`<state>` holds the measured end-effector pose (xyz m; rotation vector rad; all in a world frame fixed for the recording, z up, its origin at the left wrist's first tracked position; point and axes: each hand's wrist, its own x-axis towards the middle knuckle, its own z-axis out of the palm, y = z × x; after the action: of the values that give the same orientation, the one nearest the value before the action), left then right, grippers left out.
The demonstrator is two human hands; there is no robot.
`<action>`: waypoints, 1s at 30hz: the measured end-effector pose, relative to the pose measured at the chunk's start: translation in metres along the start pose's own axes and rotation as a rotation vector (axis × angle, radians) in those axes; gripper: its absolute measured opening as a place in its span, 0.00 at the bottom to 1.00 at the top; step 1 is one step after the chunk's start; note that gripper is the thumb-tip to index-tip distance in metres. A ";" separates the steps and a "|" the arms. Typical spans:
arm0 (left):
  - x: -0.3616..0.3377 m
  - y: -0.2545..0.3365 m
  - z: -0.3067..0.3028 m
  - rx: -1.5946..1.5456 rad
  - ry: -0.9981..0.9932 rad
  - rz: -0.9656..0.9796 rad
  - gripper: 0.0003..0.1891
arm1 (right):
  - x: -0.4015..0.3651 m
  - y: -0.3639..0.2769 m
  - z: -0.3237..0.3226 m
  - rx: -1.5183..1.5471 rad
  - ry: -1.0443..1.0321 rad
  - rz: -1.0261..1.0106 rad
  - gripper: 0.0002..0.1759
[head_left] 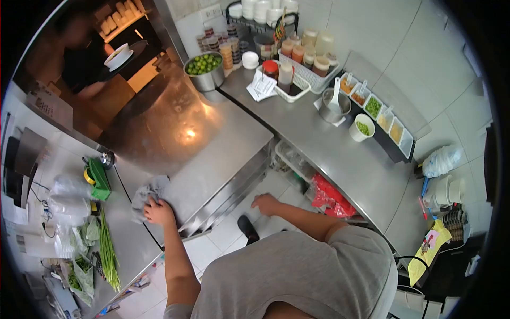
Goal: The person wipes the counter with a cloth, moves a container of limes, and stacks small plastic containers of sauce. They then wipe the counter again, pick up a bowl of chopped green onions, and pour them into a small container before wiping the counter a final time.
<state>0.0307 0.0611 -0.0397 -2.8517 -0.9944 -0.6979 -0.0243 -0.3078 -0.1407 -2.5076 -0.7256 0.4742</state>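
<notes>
My left hand [158, 211] presses on a crumpled grey cloth [150, 192], its fingers bent over the near edge of it. The cloth lies on the steel counter [223, 133], across the dark seam between two counter sections. My right hand [265, 204] hangs in the air above the tiled floor, beside the counter's front edge. Its fingers are loosely curled in, and nothing shows in them. A bunch of long green stalks [108, 250] lies on the left counter, near my left forearm.
A metal pot of green limes [204, 69] stands at the far counter corner. On the right counter are a white cup of chopped greens [362, 127], a small metal pot [334, 109] and a row of topping containers [374, 107]. Beyond the pass, a person holds a tray [130, 58] with a bowl.
</notes>
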 end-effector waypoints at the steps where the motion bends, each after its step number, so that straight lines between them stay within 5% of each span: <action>1: 0.004 -0.001 0.001 -0.071 -0.067 0.064 0.22 | 0.007 -0.008 -0.007 0.122 -0.045 -0.029 0.18; 5: 0.009 -0.014 0.020 -0.379 -0.183 0.393 0.17 | 0.032 -0.082 -0.065 0.511 -0.059 -0.149 0.15; 7: 0.005 -0.008 0.024 -0.568 -0.152 0.597 0.17 | 0.050 -0.123 -0.100 0.443 0.149 -0.208 0.16; 8: 0.005 0.001 0.017 -0.714 -0.358 0.609 0.16 | 0.062 -0.136 -0.110 0.412 0.249 -0.234 0.17; 10: -0.008 0.024 0.022 -0.828 -0.439 0.748 0.14 | 0.095 -0.148 -0.116 0.418 0.353 -0.339 0.22; 14: -0.019 0.068 -0.001 -1.110 -0.796 0.667 0.25 | 0.140 -0.118 -0.091 0.114 0.505 -0.414 0.27; 18: 0.001 0.070 -0.025 -1.335 -0.983 0.540 0.31 | 0.170 -0.027 -0.129 -0.380 0.503 -0.171 0.28; 20: 0.016 0.072 -0.036 -1.248 -0.967 0.552 0.31 | 0.190 0.017 -0.155 -0.380 0.470 0.133 0.27; 22: 0.030 0.080 -0.044 -1.177 -0.929 0.555 0.28 | 0.200 0.052 -0.187 -0.420 0.705 0.395 0.27; 25: 0.040 0.096 -0.047 -1.183 -0.902 0.515 0.24 | 0.203 0.072 -0.228 -0.176 0.567 0.676 0.28; 30: 0.047 0.132 -0.030 -1.311 -0.850 0.450 0.20 | 0.148 0.119 -0.207 -0.474 0.954 0.676 0.23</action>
<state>0.1301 -0.0216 0.0211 -4.4037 0.4889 0.0615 0.2336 -0.3844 -0.0623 -2.8993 0.4401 -0.7630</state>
